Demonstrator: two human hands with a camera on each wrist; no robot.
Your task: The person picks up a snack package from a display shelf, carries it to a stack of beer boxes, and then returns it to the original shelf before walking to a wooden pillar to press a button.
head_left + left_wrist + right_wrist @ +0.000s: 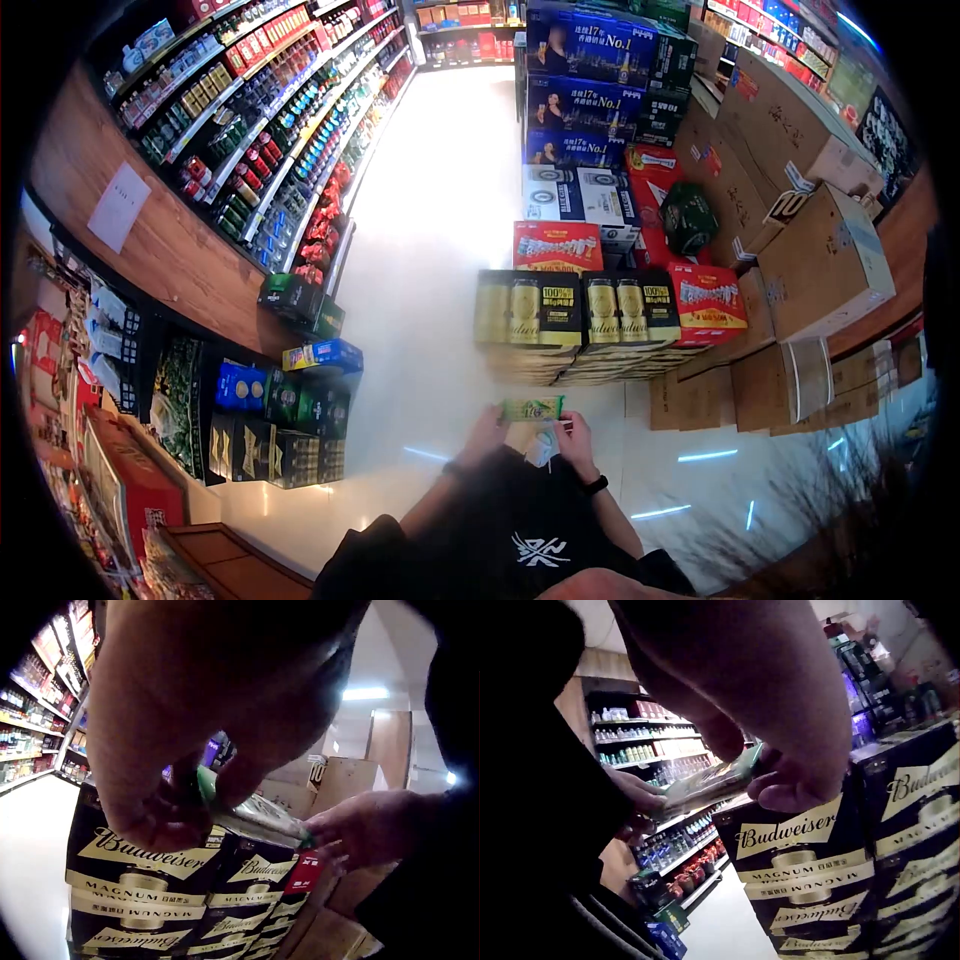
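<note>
A flat green and yellow packet (pixel 532 409) is held level in front of the body, between both hands. My left hand (pixel 487 436) pinches its left end and my right hand (pixel 575 441) pinches its right end. From the left wrist view, the left hand's (pixel 172 742) thumb and fingers grip the packet (pixel 259 819) at its green edge, with the right hand (pixel 371 825) at the far end. The right wrist view has the right hand (pixel 780 727) closed on one end of the packet (pixel 709 784) and the left hand (pixel 636 799) on the other.
Stacked black and gold beer cases (pixel 528 308) stand just ahead, with red cases (pixel 708 300) beside them and brown cartons (pixel 825 260) at the right. Shelves of drinks (pixel 270 150) line the left side. Pale floor (pixel 430 190) runs between. More cases (pixel 240 385) sit at the lower left.
</note>
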